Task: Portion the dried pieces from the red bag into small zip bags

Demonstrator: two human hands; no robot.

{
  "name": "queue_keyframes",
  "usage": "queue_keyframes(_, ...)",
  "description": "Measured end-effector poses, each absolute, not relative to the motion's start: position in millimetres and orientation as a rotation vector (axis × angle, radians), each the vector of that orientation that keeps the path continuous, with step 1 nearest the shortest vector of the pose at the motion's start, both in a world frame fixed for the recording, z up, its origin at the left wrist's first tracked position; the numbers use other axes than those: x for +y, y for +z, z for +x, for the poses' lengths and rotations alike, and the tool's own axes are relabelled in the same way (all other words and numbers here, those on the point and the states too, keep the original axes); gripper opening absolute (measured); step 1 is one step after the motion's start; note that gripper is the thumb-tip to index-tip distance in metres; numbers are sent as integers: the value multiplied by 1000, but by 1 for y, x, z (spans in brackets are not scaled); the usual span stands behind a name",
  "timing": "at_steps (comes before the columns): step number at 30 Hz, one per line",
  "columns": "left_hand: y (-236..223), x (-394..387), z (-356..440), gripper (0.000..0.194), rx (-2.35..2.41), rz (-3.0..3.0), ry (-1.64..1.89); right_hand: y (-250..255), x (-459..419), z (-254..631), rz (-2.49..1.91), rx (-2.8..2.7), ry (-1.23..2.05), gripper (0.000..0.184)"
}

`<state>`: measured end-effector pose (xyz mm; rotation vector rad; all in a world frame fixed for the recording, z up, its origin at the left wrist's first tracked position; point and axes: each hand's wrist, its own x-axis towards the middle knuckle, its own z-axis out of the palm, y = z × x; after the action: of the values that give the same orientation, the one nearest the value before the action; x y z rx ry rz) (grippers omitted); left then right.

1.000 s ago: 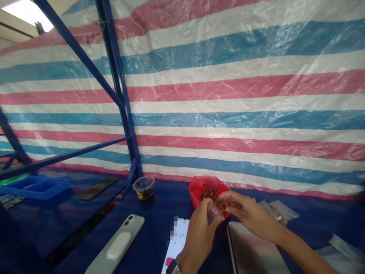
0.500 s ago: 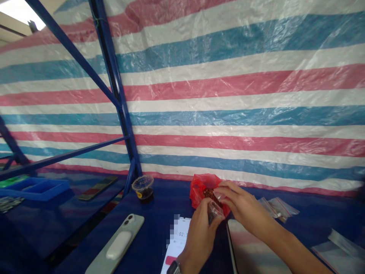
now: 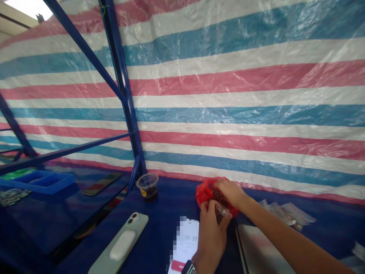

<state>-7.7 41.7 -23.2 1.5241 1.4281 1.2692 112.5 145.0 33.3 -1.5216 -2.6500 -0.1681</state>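
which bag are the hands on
The red plastic bag, right hand on it, left hand holding a small clear cup against it; the clear zip bags lie apart to its right.

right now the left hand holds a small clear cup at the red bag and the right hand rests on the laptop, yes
No: the head view shows the right hand at the red plastic bag, over its dark contents, not on the laptop. The left hand does hold the small clear cup.

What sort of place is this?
Probably a makeshift work stall: a striped tarpaulin behind a blue metal frame, a blue-covered table, a red plastic bag, and a clear plastic container in the left hand.
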Motion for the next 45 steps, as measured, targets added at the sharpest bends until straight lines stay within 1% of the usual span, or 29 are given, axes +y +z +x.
queue_keyframes(3,-22,45,-7,14,1367,1482,1323,29,147,118,-1547,-2638,-129,34)
queue_keyframes(8,-21,51,-10,10,1341,1382,1383,25,152,124,-1559,-2588,-54,42)
queue_keyframes(11,-21,56,-9,18,1269,1280,1446,23,154,128,-1482,-2570,43,41)
queue_keyframes(15,-21,66,-5,35,1137,1126,1580,16,154,133,-1318,-2543,211,35)
queue_keyframes(19,-20,71,-4,48,1072,1028,1638,8,152,135,-1211,-2452,371,49)
queue_keyframes(21,-19,71,-5,52,1051,967,1662,7,150,134,-1149,-2417,474,52)
queue_keyframes(24,-18,70,-7,54,982,818,1700,7,145,132,-1056,-2366,641,47)
queue_keyframes(29,-19,73,-10,59,937,697,1778,1,138,132,-1003,-2217,891,30)
queue_keyframes(31,-19,74,-13,57,984,763,1763,-2,136,137,-1002,-2139,956,25)
queue_keyframes(34,-18,73,-19,46,1069,972,1720,-1,133,150,-996,-2047,999,24)
queue_keyframes(37,-16,68,-22,34,1105,1134,1670,10,129,164,-978,-2009,1006,21)
queue_keyframes(39,-15,63,-22,29,1213,1286,1622,21,124,173,-963,-2001,998,21)
queue_keyframes(42,-13,53,-21,34,1410,1520,1529,39,111,180,-932,-1987,975,24)
queue_keyframes(45,-13,46,-18,42,1466,1598,1449,54,91,180,-937,-2001,901,24)
